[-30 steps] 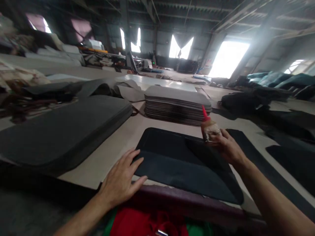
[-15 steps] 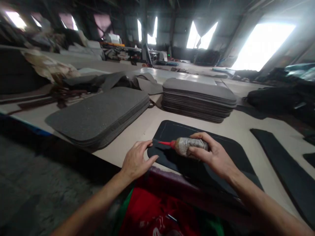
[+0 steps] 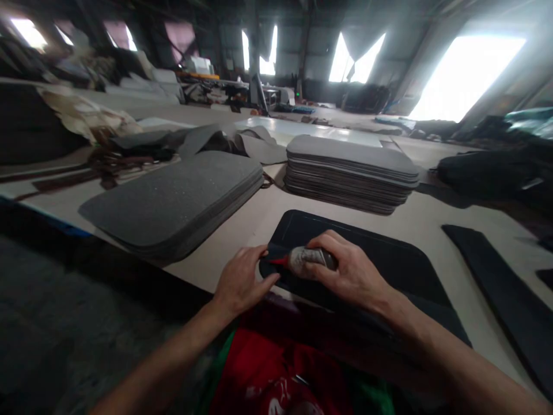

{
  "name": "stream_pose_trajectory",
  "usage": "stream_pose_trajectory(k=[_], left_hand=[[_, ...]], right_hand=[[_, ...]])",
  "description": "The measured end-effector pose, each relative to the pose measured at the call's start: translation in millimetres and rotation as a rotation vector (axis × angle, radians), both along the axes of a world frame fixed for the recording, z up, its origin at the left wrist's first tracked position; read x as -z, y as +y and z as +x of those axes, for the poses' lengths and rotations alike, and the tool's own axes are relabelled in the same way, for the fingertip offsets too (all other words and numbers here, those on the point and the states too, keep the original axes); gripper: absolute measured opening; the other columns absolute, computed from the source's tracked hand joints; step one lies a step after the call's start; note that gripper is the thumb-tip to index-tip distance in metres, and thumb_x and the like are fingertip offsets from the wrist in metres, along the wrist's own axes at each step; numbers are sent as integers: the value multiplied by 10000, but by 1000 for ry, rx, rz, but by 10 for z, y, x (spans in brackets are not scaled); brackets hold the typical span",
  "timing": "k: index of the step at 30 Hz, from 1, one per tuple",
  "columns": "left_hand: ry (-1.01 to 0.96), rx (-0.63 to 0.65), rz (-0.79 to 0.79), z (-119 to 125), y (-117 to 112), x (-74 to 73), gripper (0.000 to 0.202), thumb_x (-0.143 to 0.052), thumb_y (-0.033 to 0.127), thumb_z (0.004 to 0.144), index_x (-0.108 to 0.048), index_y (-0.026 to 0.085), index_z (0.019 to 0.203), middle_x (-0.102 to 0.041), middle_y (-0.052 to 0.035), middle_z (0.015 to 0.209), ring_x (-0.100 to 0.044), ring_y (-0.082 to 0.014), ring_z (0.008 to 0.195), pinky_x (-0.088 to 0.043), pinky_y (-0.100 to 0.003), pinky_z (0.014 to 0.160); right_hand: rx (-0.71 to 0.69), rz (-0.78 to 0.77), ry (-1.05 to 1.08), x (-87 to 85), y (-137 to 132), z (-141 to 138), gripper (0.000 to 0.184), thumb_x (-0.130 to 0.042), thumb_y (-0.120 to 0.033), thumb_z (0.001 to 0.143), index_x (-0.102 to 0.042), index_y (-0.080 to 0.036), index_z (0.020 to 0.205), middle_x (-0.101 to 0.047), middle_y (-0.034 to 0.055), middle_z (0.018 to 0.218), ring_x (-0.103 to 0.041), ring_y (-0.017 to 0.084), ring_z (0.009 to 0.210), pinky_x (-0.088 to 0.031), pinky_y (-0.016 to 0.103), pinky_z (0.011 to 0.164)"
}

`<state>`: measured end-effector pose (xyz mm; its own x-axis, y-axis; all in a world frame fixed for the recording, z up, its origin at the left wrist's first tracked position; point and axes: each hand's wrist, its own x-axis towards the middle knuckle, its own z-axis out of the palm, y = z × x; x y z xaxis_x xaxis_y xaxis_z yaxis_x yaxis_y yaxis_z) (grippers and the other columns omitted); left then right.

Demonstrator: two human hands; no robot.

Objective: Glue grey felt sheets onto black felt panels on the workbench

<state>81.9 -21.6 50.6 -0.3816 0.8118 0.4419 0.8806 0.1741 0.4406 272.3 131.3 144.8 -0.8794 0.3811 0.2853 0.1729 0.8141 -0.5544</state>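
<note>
My right hand (image 3: pixel 352 268) is wrapped round a worn, stained squeeze bottle (image 3: pixel 298 260) with a pointed red nozzle. The bottle is tipped nearly flat, its nozzle aimed left, just above the near left part of a dark rounded mat (image 3: pixel 367 245). Whether the tip touches the mat, I cannot tell. My left hand (image 3: pixel 242 279) rests at the mat's left edge, thumb and forefinger spread apart on either side of the corner near the nozzle. A thin pale line runs along the mat's far border. My right forearm covers part of its near side.
Behind the mat stands a tall stack of grey rounded mats (image 3: pixel 349 178). A lower stack (image 3: pixel 177 202) lies to the left, close to the table edge. One long dark strip (image 3: pixel 496 294) lies at the right. Curled grey offcuts (image 3: pixel 259 144) sit farther back on the table (image 3: pixel 242 230).
My right hand and the squeeze bottle have moved left and slightly down, bringing the nozzle closer to the mat's left corner. My left hand has stayed almost still.
</note>
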Motion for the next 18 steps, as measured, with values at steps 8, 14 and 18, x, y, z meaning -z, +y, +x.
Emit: stream_pose_trajectory(k=[8,14,18], left_hand=[[13,17,-19,-5,-2,-4,527,-770,336,800,-538,182,1247,-670,-89,1148,-602,-288,1089,-519,-447,948],[58,35,-21,-11,14,-8,466,-726,369,844,-564,183,1239,-667,-110,1184,-592,-303,1122,-514,-464,965],[101,74,-14,-22,9,4,447,-702,404,878,-577,192,1251,-674,-97,1149,-595,-296,1107,-510,-452,956]], right_hand=[[-25,83,-78,-209,0,-28,126,-677,-218,848,-659,-221,973,-589,3,958,-554,161,802,-393,283,709],[-39,118,-108,-253,28,-15,106,-669,-259,876,-657,-233,978,-588,0,964,-550,157,786,-371,277,686],[-27,120,-122,-286,81,34,117,-692,-296,858,-653,-238,952,-590,-9,951,-547,154,771,-363,277,679]])
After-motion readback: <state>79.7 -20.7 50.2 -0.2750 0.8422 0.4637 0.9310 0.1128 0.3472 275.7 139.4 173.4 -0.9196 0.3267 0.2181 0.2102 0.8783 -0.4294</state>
